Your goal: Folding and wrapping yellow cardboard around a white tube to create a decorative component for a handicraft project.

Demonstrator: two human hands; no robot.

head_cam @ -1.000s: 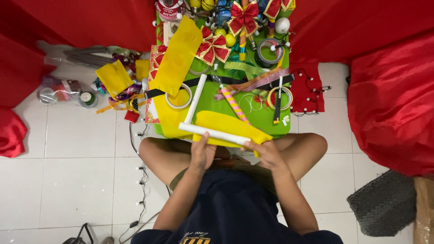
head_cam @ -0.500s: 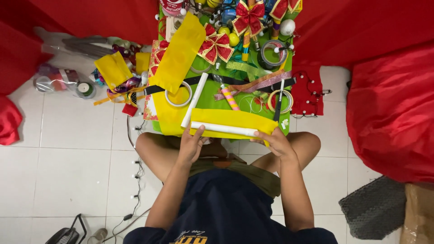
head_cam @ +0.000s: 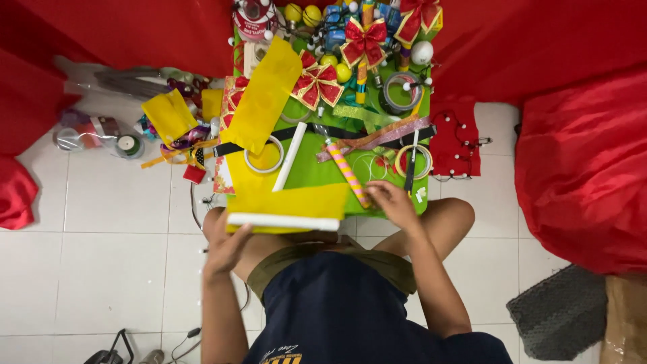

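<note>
Left hand (head_cam: 226,248) sits under the white tube (head_cam: 283,221) wrapped in yellow paper (head_cam: 290,202); right hand (head_cam: 393,203) touches the striped stick (head_cam: 348,174) just beside that paper.
</note>
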